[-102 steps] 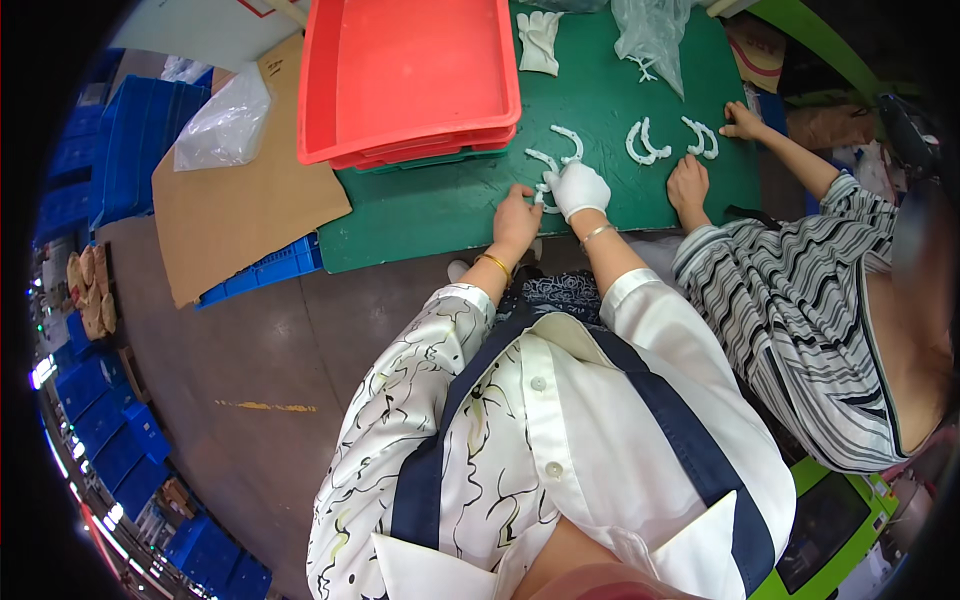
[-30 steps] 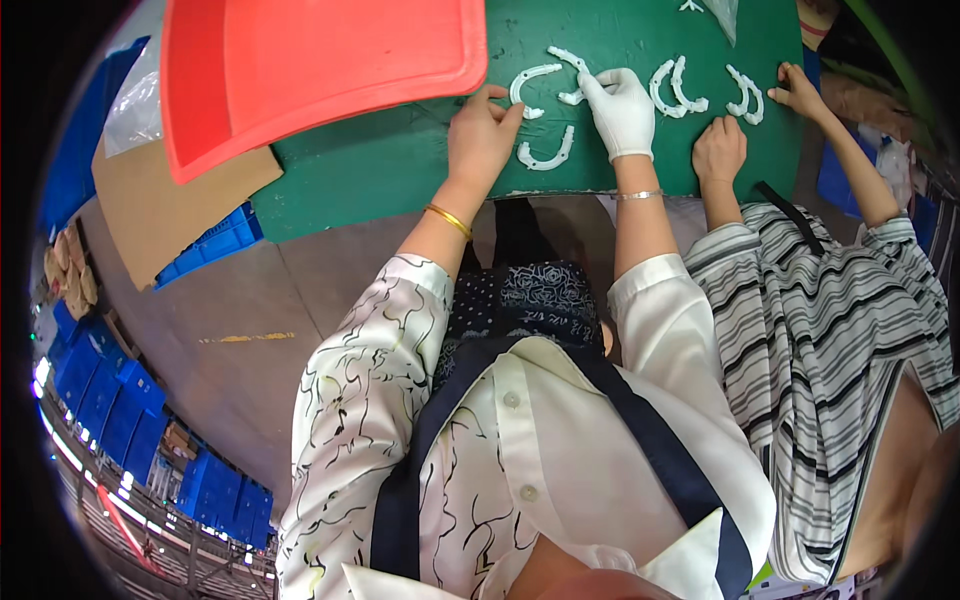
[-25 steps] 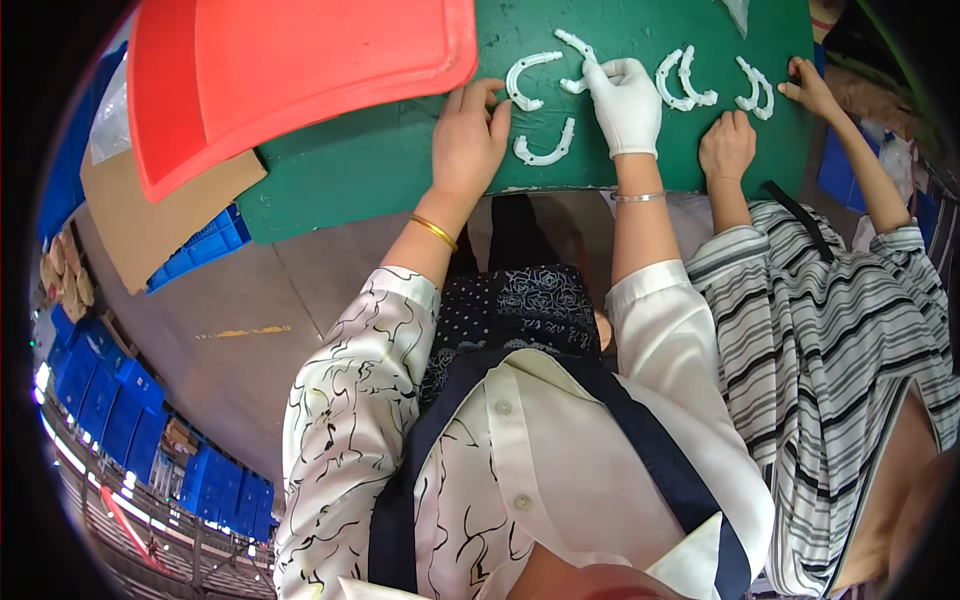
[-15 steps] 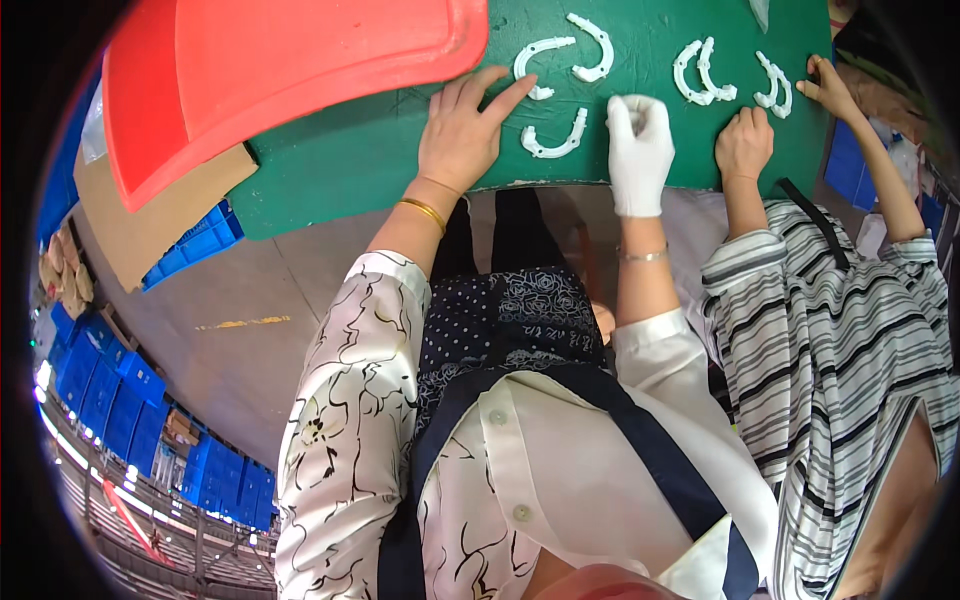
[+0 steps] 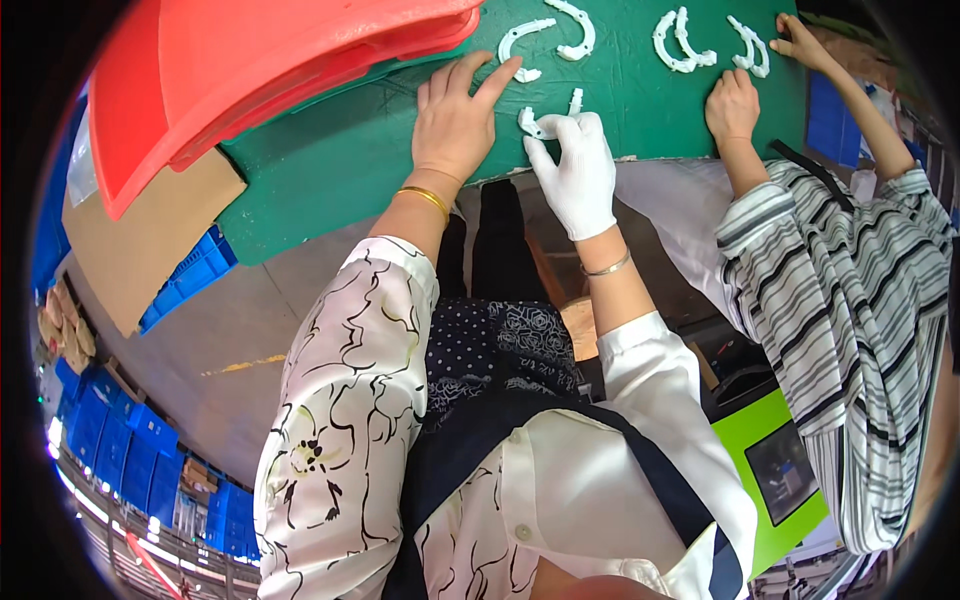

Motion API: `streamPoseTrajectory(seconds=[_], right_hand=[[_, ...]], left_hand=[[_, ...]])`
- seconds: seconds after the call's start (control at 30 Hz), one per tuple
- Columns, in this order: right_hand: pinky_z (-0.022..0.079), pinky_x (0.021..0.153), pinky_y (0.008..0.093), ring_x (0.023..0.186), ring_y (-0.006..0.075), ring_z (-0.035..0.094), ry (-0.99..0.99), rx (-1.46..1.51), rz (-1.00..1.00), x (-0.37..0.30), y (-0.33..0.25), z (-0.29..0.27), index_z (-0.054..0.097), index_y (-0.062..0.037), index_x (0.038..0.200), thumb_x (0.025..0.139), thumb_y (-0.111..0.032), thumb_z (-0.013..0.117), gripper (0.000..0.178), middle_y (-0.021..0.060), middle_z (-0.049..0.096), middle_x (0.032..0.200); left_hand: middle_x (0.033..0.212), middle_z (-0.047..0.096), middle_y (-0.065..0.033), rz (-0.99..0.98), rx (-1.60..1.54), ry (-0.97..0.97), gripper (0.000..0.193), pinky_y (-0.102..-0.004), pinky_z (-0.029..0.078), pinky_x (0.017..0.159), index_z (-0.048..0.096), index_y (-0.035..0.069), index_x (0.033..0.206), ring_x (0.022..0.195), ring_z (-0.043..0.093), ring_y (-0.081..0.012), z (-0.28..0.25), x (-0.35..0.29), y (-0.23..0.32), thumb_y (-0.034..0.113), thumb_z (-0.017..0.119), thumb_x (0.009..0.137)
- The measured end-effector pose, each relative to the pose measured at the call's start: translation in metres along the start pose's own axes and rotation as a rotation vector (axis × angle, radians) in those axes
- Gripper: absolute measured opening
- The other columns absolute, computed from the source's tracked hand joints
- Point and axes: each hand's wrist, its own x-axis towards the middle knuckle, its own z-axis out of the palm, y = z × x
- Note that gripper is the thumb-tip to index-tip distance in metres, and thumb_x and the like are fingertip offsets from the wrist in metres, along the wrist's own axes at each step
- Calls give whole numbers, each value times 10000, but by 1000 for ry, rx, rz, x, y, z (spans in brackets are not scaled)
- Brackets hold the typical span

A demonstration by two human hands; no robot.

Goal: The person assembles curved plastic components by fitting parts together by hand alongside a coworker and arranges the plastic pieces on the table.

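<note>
My bare left hand rests on the green tabletop with its fingers stretched and the thumb apart, holding nothing. Just beyond its thumb lies a white curved plastic part, with a second white curved part to its right. My right hand, in a white glove, has its thumb and fingers closed around the curve of a nearer U-shaped white plastic part. Both of that part's ends show past the glove, while its middle is hidden.
A red plastic tray covers the table's left side, above brown cardboard and a blue crate. At right, a co-worker's hands are beside more white curved parts. The green table's near edge runs before me.
My gloved right hand has moved left onto the nearest U-shaped part and closed on it. My left hand stays flat on the table. The whole view has shifted slightly.
</note>
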Motion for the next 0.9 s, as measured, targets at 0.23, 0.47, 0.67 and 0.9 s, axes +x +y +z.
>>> streamPoseTrajectory(seconds=[0.23, 0.47, 0.67, 0.9], right_hand=[[370, 651, 257, 706, 106, 422, 148, 1308, 559, 10, -25, -54, 606, -55, 1030, 993, -221, 595, 171, 9, 584, 958], [328, 638, 269, 687, 108, 358, 32, 2099, 524, 15, -11, -65, 596, -38, 1080, 998, -233, 565, 214, -7, 483, 849], [327, 641, 267, 694, 107, 355, 27, 2081, 509, 15, -9, -68, 596, -37, 1088, 998, -245, 565, 229, -9, 465, 846], [392, 583, 244, 650, 80, 450, 155, 854, 424, 11, 5, -69, 615, -45, 1097, 933, -88, 648, 173, -23, 514, 834]], left_hand=[[1289, 528, -21, -16, -8, 29, 667, -427, 422, 958, 516, 323, 1369, 1160, 518, -273, -5, -3, 0, 35, 636, 780], [1300, 525, -14, -25, 46, -11, 645, -427, 419, 970, 527, 340, 1363, 1164, 519, -269, -6, 0, 1, 39, 623, 801], [1316, 522, -16, -45, 43, -33, 630, -433, 411, 984, 530, 342, 1359, 1173, 516, -274, -6, 0, 2, 38, 610, 812], [1315, 523, -18, -38, 39, -21, 603, -435, 409, 986, 538, 326, 1345, 1176, 513, -277, -5, -1, 1, 42, 606, 818]])
